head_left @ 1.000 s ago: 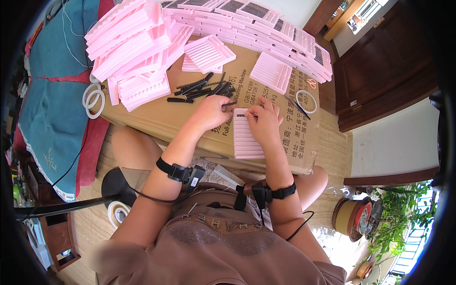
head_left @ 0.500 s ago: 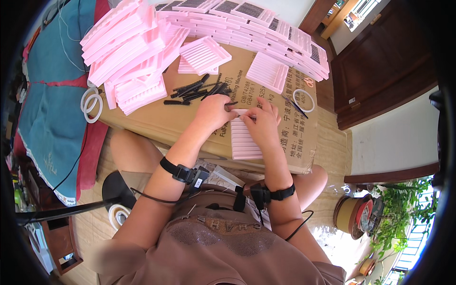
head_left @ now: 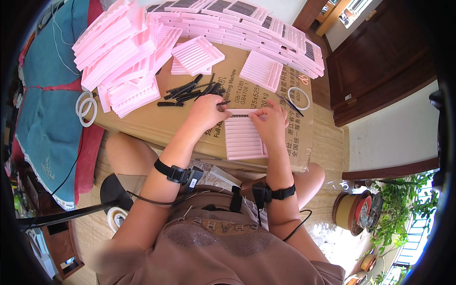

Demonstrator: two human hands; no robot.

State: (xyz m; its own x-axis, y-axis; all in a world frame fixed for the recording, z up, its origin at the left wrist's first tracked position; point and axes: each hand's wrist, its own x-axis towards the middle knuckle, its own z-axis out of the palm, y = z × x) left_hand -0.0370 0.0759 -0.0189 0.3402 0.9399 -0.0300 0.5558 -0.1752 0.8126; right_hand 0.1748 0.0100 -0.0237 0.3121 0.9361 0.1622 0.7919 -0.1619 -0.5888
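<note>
A pink grooved tray (head_left: 244, 142) lies at the front of a cardboard box, between my hands. A thin black fringed strip (head_left: 240, 115), like false lashes, stretches along its far groove. My left hand (head_left: 207, 113) pinches the strip's left end, and a second dark piece (head_left: 223, 102) shows at its fingers. On the strip's right end, my right hand (head_left: 270, 122) has thumb and fingertips closed, its other fingers bent over the tray edge. Several loose black strips (head_left: 192, 89) lie in a pile beyond my left hand.
Stacked pink trays (head_left: 121, 54) rise at the far left; trays filled with black strips (head_left: 266, 21) line the back. An unfilled tray (head_left: 261, 70) lies farther right, near dark tweezers (head_left: 290, 105), a white ring (head_left: 299, 98) and scissors (head_left: 302, 80). The cardboard box (head_left: 190, 135) carries everything.
My right hand has slid right along the tray, away from my left hand. More of the black strip now shows between them in the far groove. The view has shifted slightly.
</note>
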